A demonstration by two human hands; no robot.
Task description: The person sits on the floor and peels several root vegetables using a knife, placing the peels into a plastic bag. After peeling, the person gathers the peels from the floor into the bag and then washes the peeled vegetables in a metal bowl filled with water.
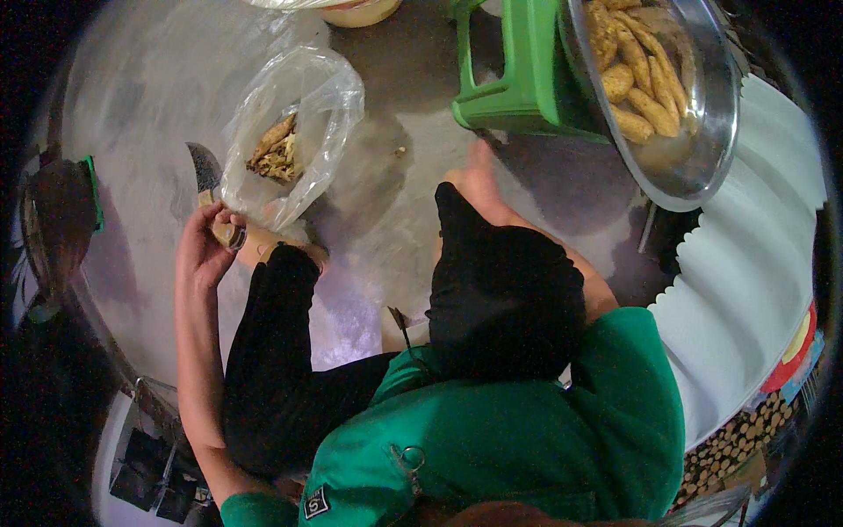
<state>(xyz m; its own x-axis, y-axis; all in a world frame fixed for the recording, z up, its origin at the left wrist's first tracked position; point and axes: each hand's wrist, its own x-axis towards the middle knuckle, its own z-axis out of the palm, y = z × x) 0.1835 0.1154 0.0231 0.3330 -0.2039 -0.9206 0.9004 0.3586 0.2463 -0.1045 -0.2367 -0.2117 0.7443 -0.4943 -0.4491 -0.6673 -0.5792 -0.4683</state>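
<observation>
My left hand [209, 244] is closed around the wooden handle of a knife [205, 166], whose dark, curved blade points up and away. Just right of the blade, a clear plastic bag [336, 125] lies spread on the floor, with peelings and a brown root piece [273, 141] inside. Beyond my right knee, my right hand [484, 188] is blurred, below the edge of a green plastic stool [527, 99]. Whether it holds anything cannot be made out. At the upper right, a metal basin [714, 132] contains long yellow-brown tubers [635, 66] in cloudy water.
A white scallop-edged surface [744, 263] curves along the right side. Part of a bowl [362, 13] shows at the top edge. A dark object with a green rim [95, 194] stands at the far left. A small scrap [400, 151] lies on the concrete floor [375, 211].
</observation>
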